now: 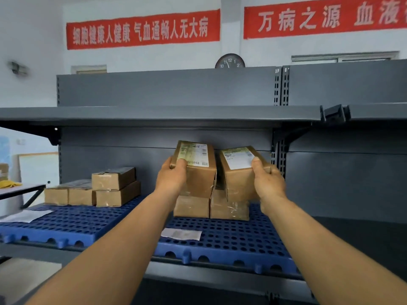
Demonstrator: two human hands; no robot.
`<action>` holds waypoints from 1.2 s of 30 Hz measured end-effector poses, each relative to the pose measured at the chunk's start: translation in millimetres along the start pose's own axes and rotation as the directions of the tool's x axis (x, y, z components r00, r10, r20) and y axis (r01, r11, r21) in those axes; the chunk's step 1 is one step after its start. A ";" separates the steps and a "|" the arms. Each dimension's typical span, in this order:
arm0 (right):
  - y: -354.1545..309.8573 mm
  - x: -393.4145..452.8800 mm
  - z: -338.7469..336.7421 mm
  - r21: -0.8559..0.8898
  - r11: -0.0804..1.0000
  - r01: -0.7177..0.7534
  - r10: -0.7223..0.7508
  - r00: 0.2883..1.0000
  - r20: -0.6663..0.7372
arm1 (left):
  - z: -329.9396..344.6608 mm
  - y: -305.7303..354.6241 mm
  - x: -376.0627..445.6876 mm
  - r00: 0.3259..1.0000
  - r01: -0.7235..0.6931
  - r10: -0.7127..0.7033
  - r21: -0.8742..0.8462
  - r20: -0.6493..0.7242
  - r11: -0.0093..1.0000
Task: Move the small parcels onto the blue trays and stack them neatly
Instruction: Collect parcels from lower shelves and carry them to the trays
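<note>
Brown cardboard parcels, one per hand: left hand (171, 177) grips labelled parcel (193, 168), right hand (267, 179) grips second parcel (240, 170), both tilted above two parcels (211, 208) lying on right blue tray (220, 241). Left tray (66, 221) carries four more boxes (94, 190).

Soft, even indoor light leaves the white wall (141, 58) bright and the recess under the upper shelf (154, 115) shadowed, with slight overall blur and wide-angle bending at the edges.
</note>
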State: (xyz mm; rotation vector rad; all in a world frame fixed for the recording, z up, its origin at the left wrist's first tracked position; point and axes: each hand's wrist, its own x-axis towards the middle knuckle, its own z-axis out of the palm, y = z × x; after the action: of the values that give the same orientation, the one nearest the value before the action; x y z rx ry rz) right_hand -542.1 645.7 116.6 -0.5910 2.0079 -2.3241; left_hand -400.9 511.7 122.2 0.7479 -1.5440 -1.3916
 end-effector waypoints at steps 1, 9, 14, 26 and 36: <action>1.7 3.9 7.3 -0.016 1.000 -0.002 0.002 1.000 -0.021 | 0.1 -1.7 8.7 1.000 -0.014 0.014 -0.005 0.011 1.000; 3.8 19.2 35.3 -0.105 0.989 -0.104 0.098 0.994 -0.055 | 13.5 -20.7 58.2 1.000 -0.014 0.012 0.062 0.026 0.998; 11.0 17.1 37.3 -0.100 0.989 -0.111 0.117 0.992 0.053 | 22.4 -21.2 59.4 0.995 -0.045 0.024 0.210 0.102 0.977; 21.5 -26.0 13.5 -0.358 0.934 0.005 0.029 0.996 0.088 | 22.2 -36.5 9.5 0.971 -0.215 0.161 0.360 0.174 0.908; 40.2 -112.2 -81.5 -0.574 0.818 0.031 0.029 0.995 0.095 | 41.5 -65.6 -133.9 0.835 -0.440 0.170 0.449 0.523 0.778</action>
State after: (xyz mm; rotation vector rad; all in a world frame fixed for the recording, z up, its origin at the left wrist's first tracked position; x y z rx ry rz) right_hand -470.9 744.5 39.1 -0.6974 2.6544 -1.6044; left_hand -391.5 635.8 30.2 0.4590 -2.3920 -0.8872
